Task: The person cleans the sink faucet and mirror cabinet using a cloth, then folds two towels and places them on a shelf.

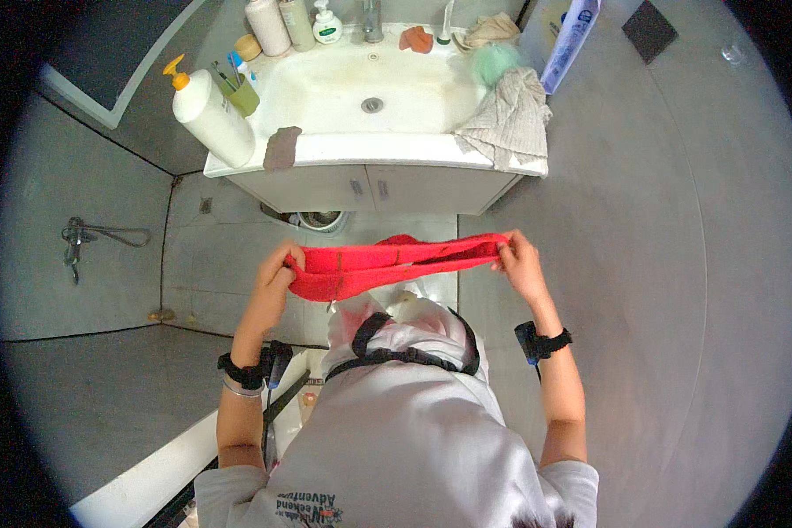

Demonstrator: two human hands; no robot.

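A red towel, folded lengthwise into a long loose band, hangs in the air before my waist. My left hand is closed on its left end, thumb and fingers pinching the edge. On the other side my right hand grips the opposite end. Between the hands the towel is drawn out nearly straight, with a gap between its layers toward the right. It is apart from the washbasin in front of me.
On the basin's left stand a large white pump bottle and a green cup with brushes. A grey-brown cloth lies on the front rim. A beige cloth drapes over the right corner beside a green bath puff.
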